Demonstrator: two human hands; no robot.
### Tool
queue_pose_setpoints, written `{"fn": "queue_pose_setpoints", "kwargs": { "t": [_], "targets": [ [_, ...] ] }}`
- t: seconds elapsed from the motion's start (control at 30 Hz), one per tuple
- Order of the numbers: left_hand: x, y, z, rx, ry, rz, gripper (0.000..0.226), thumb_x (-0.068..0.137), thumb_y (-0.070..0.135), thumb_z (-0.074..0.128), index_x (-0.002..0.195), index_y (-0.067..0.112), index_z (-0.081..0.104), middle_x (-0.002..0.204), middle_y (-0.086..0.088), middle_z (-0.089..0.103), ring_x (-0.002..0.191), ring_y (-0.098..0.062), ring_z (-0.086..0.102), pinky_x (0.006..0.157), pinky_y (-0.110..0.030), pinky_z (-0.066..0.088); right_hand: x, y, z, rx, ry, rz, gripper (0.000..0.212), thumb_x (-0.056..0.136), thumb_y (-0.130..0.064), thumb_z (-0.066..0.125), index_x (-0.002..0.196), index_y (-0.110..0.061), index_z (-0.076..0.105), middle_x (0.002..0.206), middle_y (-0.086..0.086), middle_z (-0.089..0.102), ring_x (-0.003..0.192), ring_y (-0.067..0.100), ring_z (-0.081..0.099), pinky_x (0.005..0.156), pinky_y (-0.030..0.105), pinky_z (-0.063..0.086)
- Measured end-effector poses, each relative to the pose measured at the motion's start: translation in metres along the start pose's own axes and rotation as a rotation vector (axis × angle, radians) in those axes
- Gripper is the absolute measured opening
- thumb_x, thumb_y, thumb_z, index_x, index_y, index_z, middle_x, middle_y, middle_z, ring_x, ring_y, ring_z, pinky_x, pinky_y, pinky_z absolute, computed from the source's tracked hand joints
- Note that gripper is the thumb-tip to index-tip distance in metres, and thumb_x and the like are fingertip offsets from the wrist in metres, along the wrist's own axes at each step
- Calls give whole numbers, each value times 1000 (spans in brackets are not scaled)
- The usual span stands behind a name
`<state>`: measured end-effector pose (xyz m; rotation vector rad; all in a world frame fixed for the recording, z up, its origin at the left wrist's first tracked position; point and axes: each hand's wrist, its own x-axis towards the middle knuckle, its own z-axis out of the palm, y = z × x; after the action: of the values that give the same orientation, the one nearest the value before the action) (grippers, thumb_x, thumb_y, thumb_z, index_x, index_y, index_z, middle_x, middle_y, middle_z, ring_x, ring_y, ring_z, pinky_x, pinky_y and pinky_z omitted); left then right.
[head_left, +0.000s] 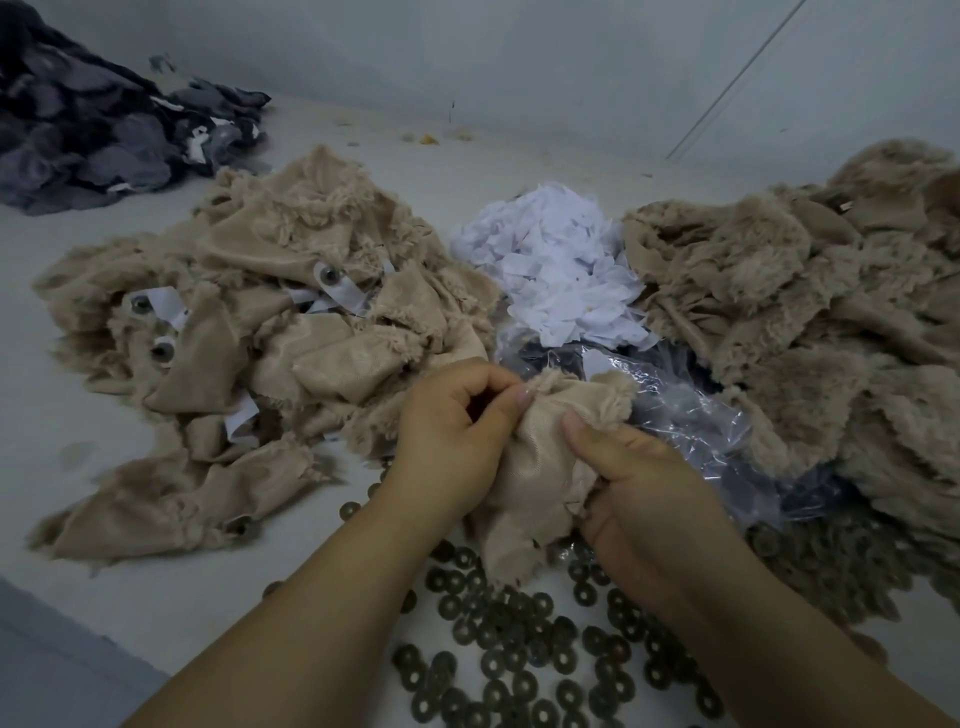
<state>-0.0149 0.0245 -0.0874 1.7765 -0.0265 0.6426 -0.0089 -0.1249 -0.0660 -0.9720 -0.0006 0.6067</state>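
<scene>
I hold one beige plush fabric piece (540, 457), turned inside out, in front of me above the table. My left hand (452, 441) pinches its furry top edge between thumb and curled fingers. My right hand (649, 499) grips the piece from the right, thumb pressed on the smooth backing. Below my hands lie several dark ring-shaped washers (498, 654) scattered on the white table (130, 587).
A heap of beige pieces with plastic eyes and white tags (249, 322) lies at left. Another beige furry heap (810, 312) lies at right. White paper tags (556, 265) sit in the middle, above a clear plastic bag (691, 410). Dark grey fabric (88, 124) is piled far left.
</scene>
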Motion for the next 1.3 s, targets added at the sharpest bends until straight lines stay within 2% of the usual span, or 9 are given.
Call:
{"fn": "queue_pose_setpoints", "kwargs": {
  "t": [0.27, 0.4, 0.57, 0.63, 0.8, 0.9, 1.03, 1.17, 1.3],
  "targets": [
    [-1, 1, 3, -119, -93, -5, 18, 88, 19, 68, 71, 17, 63, 57, 14, 55, 53, 1, 48, 51, -13, 39, 0, 1, 0, 14, -26, 1, 36, 93, -16, 56, 122, 3, 64, 116, 24, 70, 109, 34, 69, 97, 46, 55],
    [0, 0, 0, -117, -111, 27, 18, 90, 16, 65, 72, 19, 67, 61, 12, 59, 58, -2, 52, 56, -16, 42, 1, -1, 3, -26, 22, -44, 46, 85, -31, 64, 118, 0, 68, 114, 21, 72, 109, 31, 70, 96, 45, 56],
    [-1, 2, 3, -212, -110, -63, 21, 89, 19, 58, 68, 17, 61, 56, 11, 52, 53, -5, 45, 52, -17, 39, 7, 3, 4, -95, 174, -134, 24, 94, -20, 61, 106, -3, 72, 103, 17, 76, 98, 28, 74, 86, 39, 59],
    [0, 1, 2, -222, -94, -88, 23, 88, 22, 57, 67, 12, 58, 57, 7, 50, 55, -8, 43, 53, -21, 38, 7, 7, 4, -97, 161, -161, 26, 92, -20, 61, 107, -1, 72, 104, 17, 75, 99, 28, 73, 84, 36, 60],
    [-3, 3, 2, -156, -135, 2, 38, 90, 28, 61, 69, -3, 52, 60, -2, 45, 56, -10, 40, 50, -21, 36, 4, 11, 1, -241, 123, -244, 33, 82, -28, 67, 105, -6, 76, 107, 15, 75, 105, 29, 71, 99, 46, 51],
    [-1, 2, 0, -230, -125, -47, 41, 92, 23, 56, 59, -1, 50, 52, -4, 45, 51, -13, 40, 49, -25, 37, 3, 11, -1, -199, 112, -223, 35, 86, -27, 63, 110, -4, 73, 110, 15, 75, 107, 28, 71, 102, 46, 49],
    [-2, 1, 0, -343, -128, -90, 45, 93, 22, 56, 62, -10, 50, 56, -30, 47, 53, -28, 42, 55, -40, 40, 0, 6, 4, -62, 47, -149, 33, 93, -23, 58, 113, 0, 71, 113, 19, 73, 108, 31, 70, 97, 41, 55],
    [-2, 1, 3, -276, -126, -64, 41, 95, 23, 54, 58, 5, 50, 53, -9, 46, 52, -19, 42, 54, -29, 39, -1, 5, 7, -18, 88, -81, 33, 98, -22, 54, 114, 2, 70, 112, 21, 73, 106, 32, 71, 98, 43, 55],
    [-3, 0, 5, -212, -133, -28, 41, 95, 23, 53, 58, 5, 47, 51, 3, 45, 50, -11, 41, 51, -22, 37, -4, 6, 12, -49, 109, -84, 33, 87, -28, 63, 106, -3, 74, 107, 19, 74, 103, 30, 72, 95, 43, 57]
  ]
}}
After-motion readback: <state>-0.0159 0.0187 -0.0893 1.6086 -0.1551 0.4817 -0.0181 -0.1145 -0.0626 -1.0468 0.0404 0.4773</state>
